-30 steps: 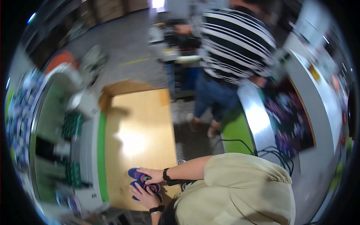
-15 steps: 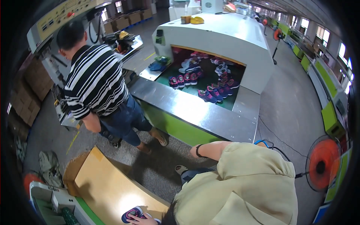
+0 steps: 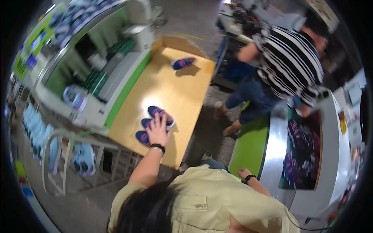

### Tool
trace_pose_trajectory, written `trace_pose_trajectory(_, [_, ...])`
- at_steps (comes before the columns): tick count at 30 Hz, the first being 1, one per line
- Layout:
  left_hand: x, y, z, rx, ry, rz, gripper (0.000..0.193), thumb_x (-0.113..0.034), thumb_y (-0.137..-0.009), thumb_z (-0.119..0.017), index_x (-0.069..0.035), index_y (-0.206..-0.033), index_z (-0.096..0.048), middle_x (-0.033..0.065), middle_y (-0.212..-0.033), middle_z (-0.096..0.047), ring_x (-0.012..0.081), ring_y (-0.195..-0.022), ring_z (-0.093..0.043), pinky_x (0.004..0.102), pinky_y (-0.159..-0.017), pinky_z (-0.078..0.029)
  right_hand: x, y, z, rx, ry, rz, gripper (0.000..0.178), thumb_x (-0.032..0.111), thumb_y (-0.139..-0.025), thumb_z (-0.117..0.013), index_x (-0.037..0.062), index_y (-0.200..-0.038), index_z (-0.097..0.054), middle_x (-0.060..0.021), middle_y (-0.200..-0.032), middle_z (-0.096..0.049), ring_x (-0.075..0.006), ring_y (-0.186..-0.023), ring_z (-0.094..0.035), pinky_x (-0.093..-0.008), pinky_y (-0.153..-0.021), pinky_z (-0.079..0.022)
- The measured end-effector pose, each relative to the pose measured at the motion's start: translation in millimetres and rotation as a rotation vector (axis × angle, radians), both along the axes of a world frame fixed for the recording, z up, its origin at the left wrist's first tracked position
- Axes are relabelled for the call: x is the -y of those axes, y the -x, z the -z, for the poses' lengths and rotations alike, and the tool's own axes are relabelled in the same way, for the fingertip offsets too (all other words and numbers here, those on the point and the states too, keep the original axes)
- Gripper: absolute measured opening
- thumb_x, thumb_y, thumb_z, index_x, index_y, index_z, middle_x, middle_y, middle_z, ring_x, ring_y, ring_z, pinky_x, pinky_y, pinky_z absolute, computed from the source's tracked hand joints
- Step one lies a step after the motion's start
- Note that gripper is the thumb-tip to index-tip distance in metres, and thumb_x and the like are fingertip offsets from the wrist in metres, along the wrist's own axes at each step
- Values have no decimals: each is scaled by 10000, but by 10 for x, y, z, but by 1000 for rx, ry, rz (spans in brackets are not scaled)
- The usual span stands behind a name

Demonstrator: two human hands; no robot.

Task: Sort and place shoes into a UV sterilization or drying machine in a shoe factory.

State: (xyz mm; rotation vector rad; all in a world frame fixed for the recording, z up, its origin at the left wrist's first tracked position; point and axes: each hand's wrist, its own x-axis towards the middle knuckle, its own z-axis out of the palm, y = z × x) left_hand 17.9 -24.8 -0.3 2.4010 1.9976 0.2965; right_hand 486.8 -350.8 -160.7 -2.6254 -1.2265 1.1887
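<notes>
My left hand (image 3: 158, 131) lies with spread fingers over a group of navy sneakers (image 3: 142, 137) with pink laces, on a tan board table (image 3: 171, 89). The shoes stand side by side, partly hidden under my palm and fingers. A single navy sneaker (image 3: 182, 63) sits apart toward the table's far end. My right hand (image 3: 244, 173) hangs low beside the green side panel (image 3: 250, 149) of a conveyor, its fingers loosely curled, with nothing visible in them.
A person in a striped shirt (image 3: 289, 62) stands at the far right, beside the conveyor's metal edge (image 3: 275, 143). More sneakers (image 3: 297, 136) rest in the machine's opening. On the left are a white machine (image 3: 140, 40) and a rack (image 3: 58, 155) with pale shoes.
My view has swung left, from the conveyor to the board table. My left hand remains at the navy sneakers, now fully in sight. The person in stripes appears farther right.
</notes>
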Motion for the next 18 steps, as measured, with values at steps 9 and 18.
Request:
trace_pose_trajectory(9, [55, 111, -10, 62, 58, -35, 881, -373, -777, -735, -251, -1524, -283, 87, -1607, -194, 361, -1315, -406, 634, -987, -383, -1796, 142, -425, 112, -11, -412, 585, 376, -794, -714, 47, -1261, -590, -180, -1195, -649, -341, -1111, -613, -419, -986, -471])
trace_pose_trajectory(18, [49, 177, -67, 128, 90, -74, 833, -329, -778, -732, -262, -1506, -332, 100, -1589, -245, 352, -1317, -411, 609, -1020, -366, -5130, 1856, -1770, 256, -784, -1132, 811, 155, -733, -749, 124, -1455, -381, -154, -1499, -375, -413, -1376, -338, -488, -1128, -316])
